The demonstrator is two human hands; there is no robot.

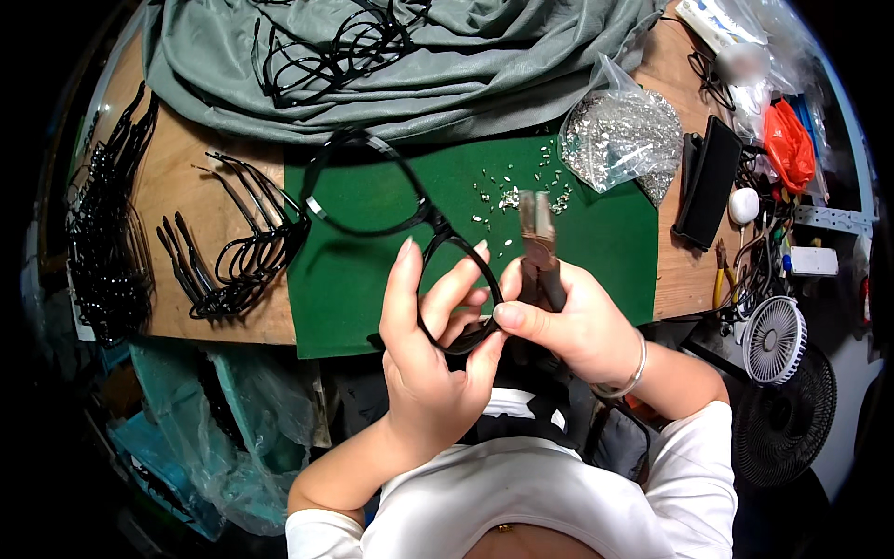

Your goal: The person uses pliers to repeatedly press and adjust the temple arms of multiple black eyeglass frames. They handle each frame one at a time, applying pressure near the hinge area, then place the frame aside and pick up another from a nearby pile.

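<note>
A black round-rimmed eyeglass frame is held up above the green mat, tilted with one rim toward the far left. My left hand grips its near rim, some fingers reaching through the opening. In my right hand is a pair of pliers, jaws pointing away from me. That hand's thumb also touches the near rim. Small silvery metal pieces lie scattered on the mat beyond the pliers. Whether lenses sit in the rims I cannot tell.
A clear bag of silvery pieces lies at the mat's far right. Black frames are stacked on the left; more lie on the grey cloth. A black case, yellow-handled pliers and a white fan are at right.
</note>
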